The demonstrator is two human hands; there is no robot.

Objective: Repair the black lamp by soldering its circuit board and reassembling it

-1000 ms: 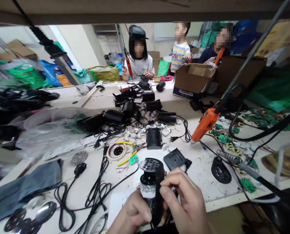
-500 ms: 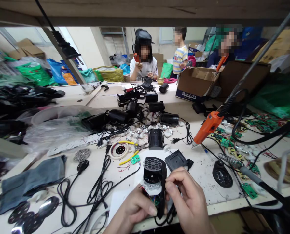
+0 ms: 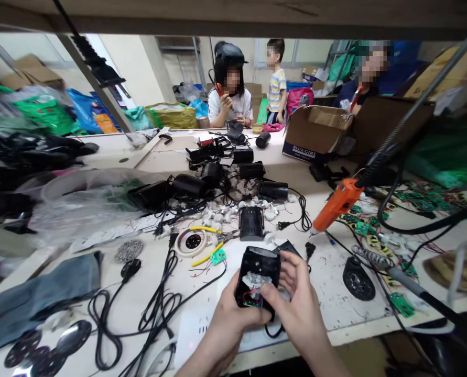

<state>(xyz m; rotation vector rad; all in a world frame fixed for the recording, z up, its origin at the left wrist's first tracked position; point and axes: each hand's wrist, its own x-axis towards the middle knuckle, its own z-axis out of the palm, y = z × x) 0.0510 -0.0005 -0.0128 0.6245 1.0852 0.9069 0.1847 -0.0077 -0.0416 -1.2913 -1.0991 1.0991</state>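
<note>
A black plastic housing (image 3: 261, 257) is held upright just above the bench's front part. Its open side faces me and shows a whitish part, red and blue wires and a bit of green circuit board. My left hand (image 3: 231, 314) grips its left side and bottom, with the thumb across the lower front. My right hand (image 3: 296, 303) wraps round the right side, its thumb pressing at the wires inside the opening. A black cord hangs below the housing. Behind my right fingers lies a flat black part (image 3: 289, 247), mostly hidden. Another black housing (image 3: 251, 223) stands just beyond.
An orange electric screwdriver (image 3: 337, 205) hangs on the right, above green circuit boards (image 3: 365, 228). A soldering iron (image 3: 408, 285) lies near the right edge. Yellow-handled pliers (image 3: 207, 254), a tape roll (image 3: 178, 242) and black cords (image 3: 162, 298) lie left. Other people sit and stand across the bench.
The housing has turned, so its open side with the wires now faces me. My right hand has closed round its right side, and its thumb has moved into the opening.
</note>
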